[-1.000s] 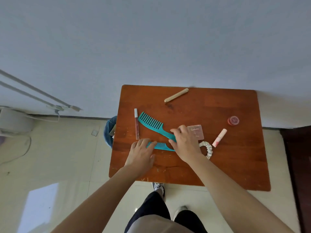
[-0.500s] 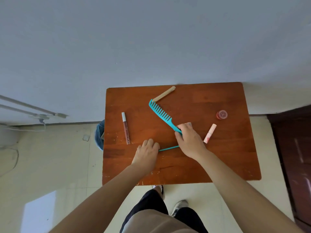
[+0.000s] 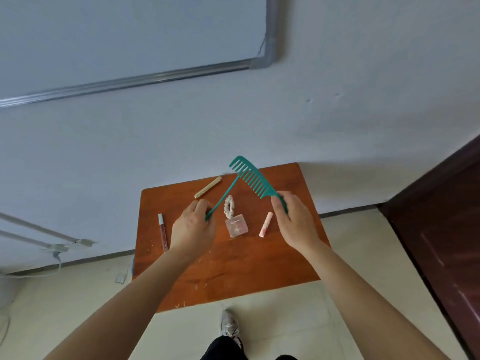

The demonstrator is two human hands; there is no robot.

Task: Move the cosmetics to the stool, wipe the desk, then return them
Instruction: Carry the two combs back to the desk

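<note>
Above the wooden desk point(image 3: 233, 268), my right hand point(image 3: 293, 222) grips the handle of a wide-toothed teal comb point(image 3: 250, 176), lifted with its teeth pointing down-left. My left hand point(image 3: 193, 227) grips a thin teal comb point(image 3: 224, 194), also raised and seen edge-on. On the desk lie a gold tube point(image 3: 207, 190), a white scrunchie point(image 3: 229, 206), a clear pink compact point(image 3: 236, 226), a pink lip tube point(image 3: 265, 224) and a brown lip gloss point(image 3: 162, 232). The stool is out of sight.
The desk stands against a white wall with a whiteboard point(image 3: 130, 35) above. A dark wooden door point(image 3: 441, 216) is at the right. Pipes point(image 3: 39, 235) run along the wall at the left. My shoe point(image 3: 228, 326) shows below the desk's front edge.
Both hands closed on the two teal combs and lifted them off the desk. The scrunchie and compact came into view. The camera tilted upward.
</note>
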